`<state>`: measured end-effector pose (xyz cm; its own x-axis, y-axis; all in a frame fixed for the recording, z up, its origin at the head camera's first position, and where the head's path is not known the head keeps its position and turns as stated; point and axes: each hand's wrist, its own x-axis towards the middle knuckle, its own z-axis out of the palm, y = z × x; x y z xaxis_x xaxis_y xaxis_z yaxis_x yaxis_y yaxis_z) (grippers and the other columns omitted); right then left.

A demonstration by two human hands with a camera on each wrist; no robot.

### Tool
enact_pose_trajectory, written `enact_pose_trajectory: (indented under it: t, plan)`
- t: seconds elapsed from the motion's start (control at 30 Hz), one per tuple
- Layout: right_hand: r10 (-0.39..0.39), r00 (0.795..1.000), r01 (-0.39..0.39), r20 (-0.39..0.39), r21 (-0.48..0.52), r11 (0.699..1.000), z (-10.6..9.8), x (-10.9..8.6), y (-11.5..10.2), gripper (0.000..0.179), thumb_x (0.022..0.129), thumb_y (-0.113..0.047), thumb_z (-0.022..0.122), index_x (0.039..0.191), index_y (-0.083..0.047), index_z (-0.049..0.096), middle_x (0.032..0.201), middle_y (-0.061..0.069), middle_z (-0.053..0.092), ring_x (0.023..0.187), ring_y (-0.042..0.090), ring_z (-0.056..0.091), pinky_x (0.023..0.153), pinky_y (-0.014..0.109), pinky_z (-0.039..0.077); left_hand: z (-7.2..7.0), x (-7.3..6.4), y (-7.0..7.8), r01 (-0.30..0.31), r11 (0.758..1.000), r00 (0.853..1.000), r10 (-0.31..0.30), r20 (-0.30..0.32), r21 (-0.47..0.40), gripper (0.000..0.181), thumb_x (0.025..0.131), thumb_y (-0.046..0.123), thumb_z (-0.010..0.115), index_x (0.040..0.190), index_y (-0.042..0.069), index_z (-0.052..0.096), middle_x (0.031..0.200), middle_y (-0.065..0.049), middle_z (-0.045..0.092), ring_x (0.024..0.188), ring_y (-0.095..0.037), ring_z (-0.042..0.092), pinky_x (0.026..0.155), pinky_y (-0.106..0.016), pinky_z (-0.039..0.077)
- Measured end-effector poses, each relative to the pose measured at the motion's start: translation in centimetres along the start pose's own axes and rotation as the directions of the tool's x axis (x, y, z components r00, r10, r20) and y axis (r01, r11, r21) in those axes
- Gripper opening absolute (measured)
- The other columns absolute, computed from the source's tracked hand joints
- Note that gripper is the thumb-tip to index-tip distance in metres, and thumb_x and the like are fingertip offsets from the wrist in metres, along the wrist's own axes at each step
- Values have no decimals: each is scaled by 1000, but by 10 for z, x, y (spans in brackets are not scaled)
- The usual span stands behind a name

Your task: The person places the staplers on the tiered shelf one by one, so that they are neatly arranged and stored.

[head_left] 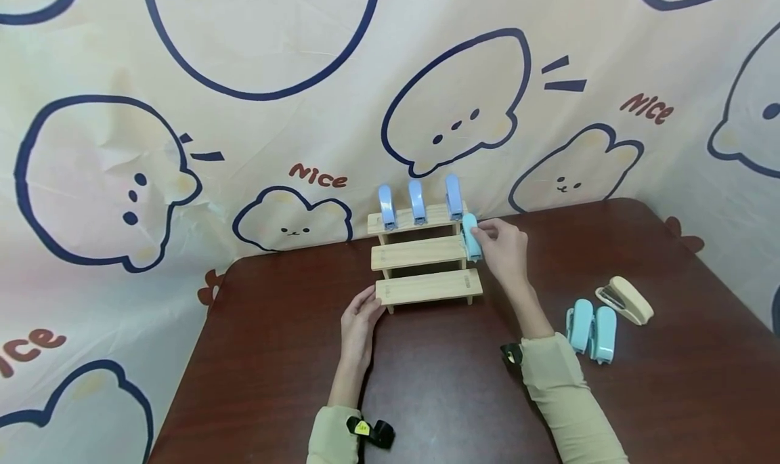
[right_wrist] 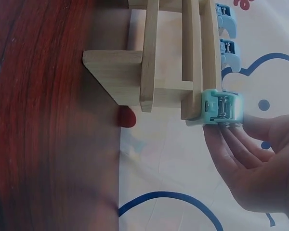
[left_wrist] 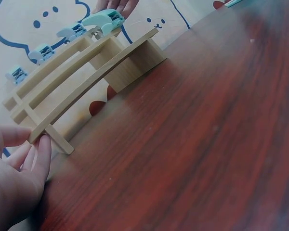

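A three-step wooden stand (head_left: 429,288) is on the table, with three blue staplers, one of them this blue stapler (head_left: 418,202), upright along its top step. My left hand (head_left: 358,325) pinches the left end of the lowest step; in the left wrist view the thumb lies above the board and the fingers (left_wrist: 42,156) below it. At the right end of the middle step, my right hand (head_left: 504,247) holds a teal stapler (head_left: 470,237) between thumb and fingers. The right wrist view shows the teal stapler (right_wrist: 222,107) end-on, at the board's end.
Two teal staplers (head_left: 592,330) lie side by side on the brown table (head_left: 451,396), right of the stand. A cream stapler (head_left: 625,300) lies just behind them. A printed cloth (head_left: 292,132) hangs close behind the stand.
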<state>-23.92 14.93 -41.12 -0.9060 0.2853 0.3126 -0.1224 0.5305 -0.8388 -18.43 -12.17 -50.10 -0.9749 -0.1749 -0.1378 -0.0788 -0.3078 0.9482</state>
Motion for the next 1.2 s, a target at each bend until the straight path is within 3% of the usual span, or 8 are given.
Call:
enact_pose_trajectory:
  t: [0.53, 0.73, 1.0, 1.2]
  plan:
    - [-39, 999, 39, 24, 22, 999, 2, 2, 3, 25, 100, -17, 72, 112, 5, 75, 103, 21, 76, 95, 35, 74, 77, 48, 59, -1, 1, 2, -14, 1000, 1000, 14, -15, -27, 41, 100, -1, 62, 140, -8, 56, 138, -20, 61, 109, -14, 68, 96, -29, 55]
    - [-71, 997, 71, 41, -10, 997, -12, 4, 11, 31, 103, -23, 68, 117, 4, 74, 105, 21, 76, 92, 36, 73, 73, 45, 56, 0, -1, -2, -1, 1000, 1000, 1, -5, -26, 41, 100, 0, 62, 140, -8, 56, 132, -18, 63, 106, -13, 68, 95, -29, 56]
    - [-14, 996, 9, 85, 52, 999, -37, 6, 10, 41, 107, -34, 59, 122, 1, 73, 103, 19, 76, 93, 35, 75, 72, 25, 56, -1, -1, -2, -11, 999, 1000, 11, -4, -34, 40, 100, -2, 61, 139, -9, 56, 137, -22, 61, 110, -15, 68, 96, -29, 55]
    - [-54, 994, 52, 95, 31, 998, -45, 3, 6, 37, 107, -31, 59, 118, 2, 74, 99, 20, 76, 91, 35, 75, 70, 13, 53, -1, -1, -1, -3, 999, 1000, 3, 2, -33, 41, 100, -1, 61, 140, -9, 56, 141, -22, 59, 111, -15, 67, 97, -28, 55]
